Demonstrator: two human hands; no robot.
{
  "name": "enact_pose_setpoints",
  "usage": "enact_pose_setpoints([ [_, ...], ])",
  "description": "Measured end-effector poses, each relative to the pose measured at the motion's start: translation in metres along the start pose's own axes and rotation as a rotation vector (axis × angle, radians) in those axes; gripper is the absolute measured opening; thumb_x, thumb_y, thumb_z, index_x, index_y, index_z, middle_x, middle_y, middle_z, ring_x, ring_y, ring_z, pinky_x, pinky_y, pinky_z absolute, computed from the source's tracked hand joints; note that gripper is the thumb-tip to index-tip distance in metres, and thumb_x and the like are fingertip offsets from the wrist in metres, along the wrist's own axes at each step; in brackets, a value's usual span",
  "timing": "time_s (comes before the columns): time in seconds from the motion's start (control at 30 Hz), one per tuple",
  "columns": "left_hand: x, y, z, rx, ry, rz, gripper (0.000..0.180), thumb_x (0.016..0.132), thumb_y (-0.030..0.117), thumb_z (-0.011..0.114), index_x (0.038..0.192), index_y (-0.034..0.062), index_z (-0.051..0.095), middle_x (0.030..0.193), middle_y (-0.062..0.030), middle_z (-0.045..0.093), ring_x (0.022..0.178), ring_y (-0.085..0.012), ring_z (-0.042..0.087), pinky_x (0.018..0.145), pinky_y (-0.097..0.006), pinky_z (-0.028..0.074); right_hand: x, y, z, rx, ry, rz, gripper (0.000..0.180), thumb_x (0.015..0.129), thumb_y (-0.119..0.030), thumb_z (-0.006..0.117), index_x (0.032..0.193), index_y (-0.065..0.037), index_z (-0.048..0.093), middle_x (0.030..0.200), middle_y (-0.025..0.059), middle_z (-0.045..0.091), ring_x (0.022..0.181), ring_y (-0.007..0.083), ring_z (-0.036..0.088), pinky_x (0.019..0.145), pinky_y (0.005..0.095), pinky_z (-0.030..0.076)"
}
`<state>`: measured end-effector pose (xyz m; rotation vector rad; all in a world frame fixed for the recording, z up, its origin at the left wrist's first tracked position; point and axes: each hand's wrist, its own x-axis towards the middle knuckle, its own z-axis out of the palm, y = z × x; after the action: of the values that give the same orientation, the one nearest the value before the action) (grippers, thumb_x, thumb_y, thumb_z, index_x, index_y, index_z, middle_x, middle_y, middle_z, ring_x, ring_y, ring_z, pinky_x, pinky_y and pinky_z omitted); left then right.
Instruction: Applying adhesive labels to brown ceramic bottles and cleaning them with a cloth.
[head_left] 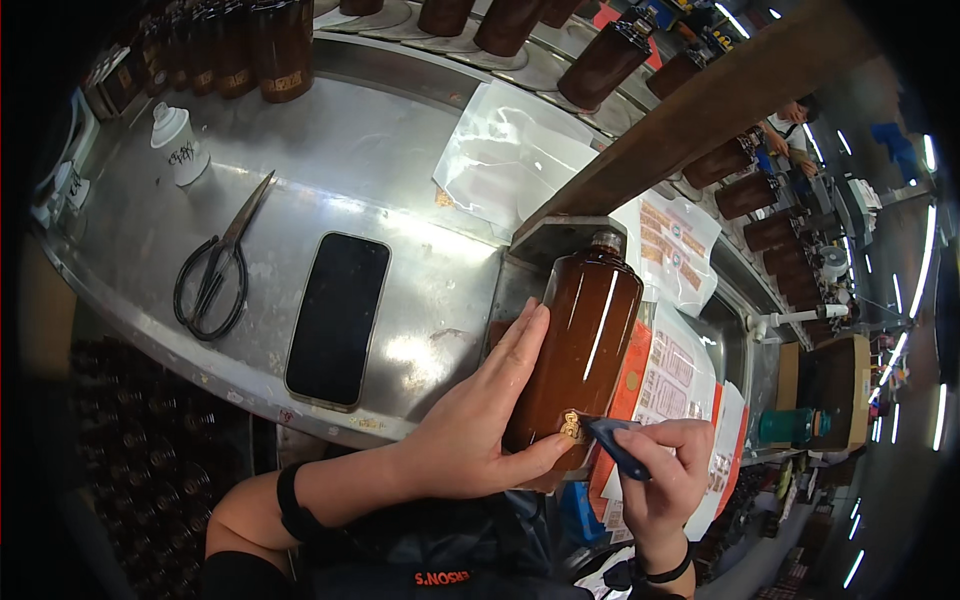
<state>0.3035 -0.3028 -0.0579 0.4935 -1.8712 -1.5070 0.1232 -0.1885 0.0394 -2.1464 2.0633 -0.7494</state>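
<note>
A large brown glass bottle (592,330) lies tilted in front of me, its neck pointing away. My left hand (492,415) is closed around its left side, with the thumb near its lower end. Beside that thumb a small gold label (572,424) sits on the glass. My right hand (668,470) pinches a dark blue, flat scraper-like piece (618,447), whose tip touches the bottle at the label's right edge. The exact kind of that piece is hard to make out.
On the metal bench (400,300) lie a phone (338,320), scissors (222,265) and a white bottle (182,145). Printed sheets (670,370) rest right of the bottle. A wooden beam (700,115) slants above. More brown bottles (605,65) stand along a conveyor.
</note>
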Motion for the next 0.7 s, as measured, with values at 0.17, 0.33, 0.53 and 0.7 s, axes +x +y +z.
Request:
enact_pose_setpoints([
  [0.17,0.001,-0.002,-0.003,0.068,-0.022,0.025,0.101,0.088,0.030,0.070,0.155,-0.0082,0.005,0.158,-0.0377,0.010,0.150,-0.0463,0.016,0.119,-0.044,0.027,0.008,0.004,-0.002,-0.073,-0.034,-0.065,0.048,0.059,0.003,0.070,0.104,-0.012,0.077,0.091,0.0040,0.065,0.082,0.0234,0.057,0.074,0.0348,0.043],
  [0.33,0.000,-0.008,-0.004,0.097,-0.030,0.046,0.103,0.088,0.034,0.070,0.155,-0.0082,0.005,0.158,-0.0379,0.011,0.150,-0.0466,0.016,0.119,-0.044,0.027,0.014,-0.004,-0.005,-0.028,-0.130,-0.173,0.049,0.060,0.001,0.069,0.106,-0.013,0.077,0.091,0.0037,0.065,0.081,0.0230,0.056,0.074,0.0351,0.043],
  [0.53,0.002,0.002,-0.007,0.078,-0.049,0.055,0.119,0.079,0.047,0.080,0.155,-0.0086,0.008,0.160,-0.0353,0.004,0.149,-0.0496,0.015,0.120,-0.047,0.024,0.018,-0.002,-0.005,-0.098,-0.114,-0.226,0.045,0.063,-0.004,0.073,0.107,-0.012,0.077,0.088,0.0038,0.065,0.078,0.0214,0.057,0.072,0.0345,0.043],
  [0.7,0.009,-0.005,-0.010,0.219,-0.069,0.144,0.124,0.071,0.046,0.085,0.154,-0.0102,0.012,0.160,-0.0336,0.003,0.150,-0.0482,0.012,0.121,-0.049,0.022,0.021,-0.012,-0.005,-0.111,-0.178,-0.329,0.041,0.064,-0.011,0.072,0.105,-0.013,0.078,0.093,0.0037,0.064,0.078,0.0195,0.055,0.067,0.0307,0.046],
])
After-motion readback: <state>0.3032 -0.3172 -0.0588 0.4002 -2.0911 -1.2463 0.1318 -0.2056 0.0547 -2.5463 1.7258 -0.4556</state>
